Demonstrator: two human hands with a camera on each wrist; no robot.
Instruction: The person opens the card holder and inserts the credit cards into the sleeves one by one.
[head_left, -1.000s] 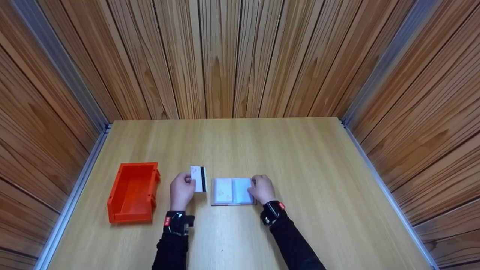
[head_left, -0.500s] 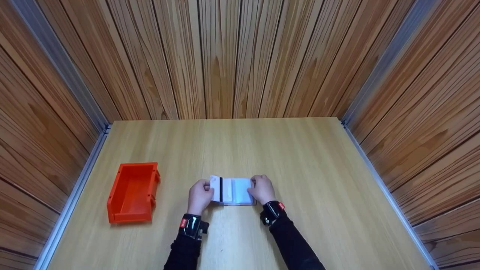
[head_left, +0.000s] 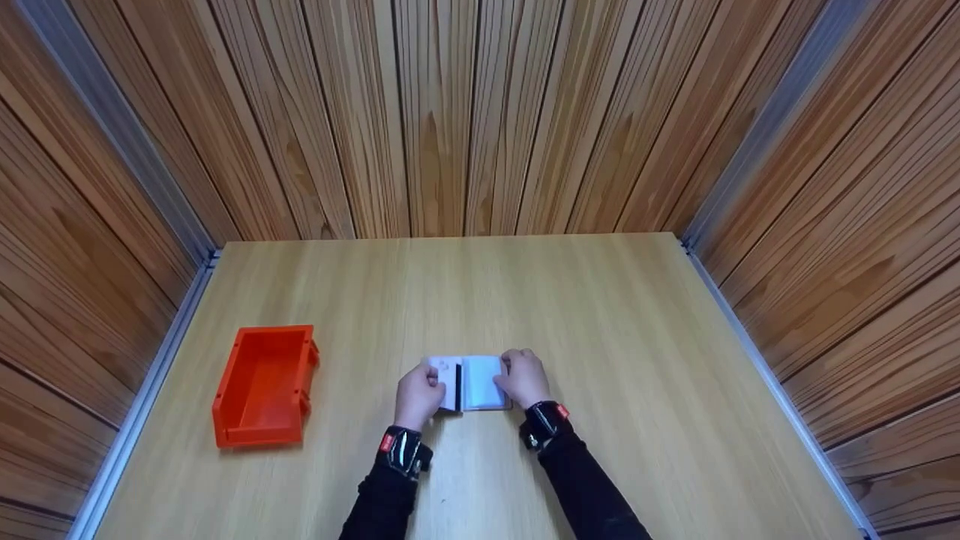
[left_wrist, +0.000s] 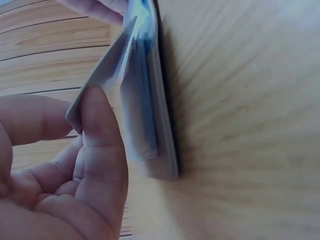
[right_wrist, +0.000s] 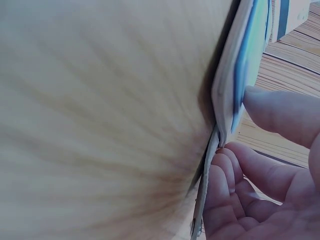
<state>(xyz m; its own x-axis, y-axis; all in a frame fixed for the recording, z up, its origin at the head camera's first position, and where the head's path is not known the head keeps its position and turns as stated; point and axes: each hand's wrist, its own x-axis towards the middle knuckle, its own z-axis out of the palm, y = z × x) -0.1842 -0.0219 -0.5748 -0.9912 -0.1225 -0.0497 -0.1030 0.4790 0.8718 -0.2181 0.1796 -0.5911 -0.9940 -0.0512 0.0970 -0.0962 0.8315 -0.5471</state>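
An open card holder (head_left: 484,384) with bluish clear sleeves lies on the table between both hands. My left hand (head_left: 417,397) pinches a white card (left_wrist: 102,70) with a black stripe between thumb and finger. In the left wrist view the card slants over the left-hand sleeves, its far edge close to the holder's fold; whether it is inside a sleeve I cannot tell. At the holder's right edge, my right hand (head_left: 526,377) grips it, thumb on the sleeve page and fingers by the cover. A strap with a metal snap (right_wrist: 196,227) shows beside those fingers in the right wrist view.
An orange-red plastic bin (head_left: 266,386) stands on the left of the wooden table (head_left: 600,315). Wood-plank walls (head_left: 442,120) enclose the table at the back and both sides, with metal rails along the side edges.
My left hand has carried the card rightward, from beside the card holder to over its left page near the fold. The right hand has stayed at the holder's right edge.
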